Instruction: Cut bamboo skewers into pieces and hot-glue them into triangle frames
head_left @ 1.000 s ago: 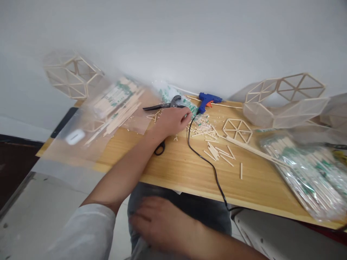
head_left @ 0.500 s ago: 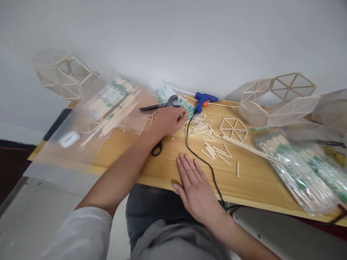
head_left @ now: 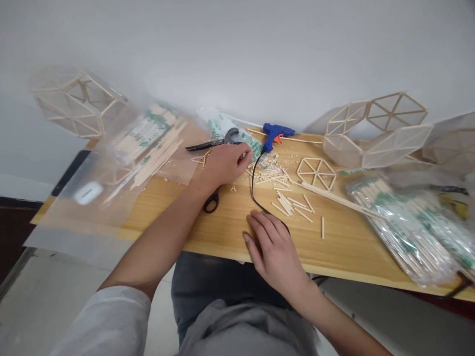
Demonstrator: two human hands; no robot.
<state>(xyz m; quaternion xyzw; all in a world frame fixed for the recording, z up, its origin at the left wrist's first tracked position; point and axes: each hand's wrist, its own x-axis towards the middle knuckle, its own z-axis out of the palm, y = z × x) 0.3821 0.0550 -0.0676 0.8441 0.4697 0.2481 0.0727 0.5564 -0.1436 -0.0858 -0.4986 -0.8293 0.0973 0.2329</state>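
My left hand (head_left: 227, 162) is curled closed over the back part of the table, and whatever its fingers hold is hidden. Dark-handled pliers (head_left: 208, 145) lie right behind it, and a black scissors handle (head_left: 211, 202) pokes out beneath the wrist. Near the front edge, my right hand (head_left: 273, 244) rests on the tabletop, open, its fingers slightly bent and lying against the black cable (head_left: 253, 183). That cable runs to a blue glue gun (head_left: 273, 134). Several short cut sticks (head_left: 287, 203) lie beyond the right hand, beside a flat hexagon of sticks (head_left: 316, 174) with spokes.
Plastic packs of wooden sticks (head_left: 403, 227) lie at the right. More long sticks (head_left: 158, 158) and a white case (head_left: 88, 193) are on a translucent sheet at the left. Panelled stick frames stand at the left (head_left: 76, 106) and back right (head_left: 376, 131).
My right hand has slid slightly right, its fingers bending more and now covering part of the cable. The left hand keeps its closed shape near the pliers. The view has shifted a little.
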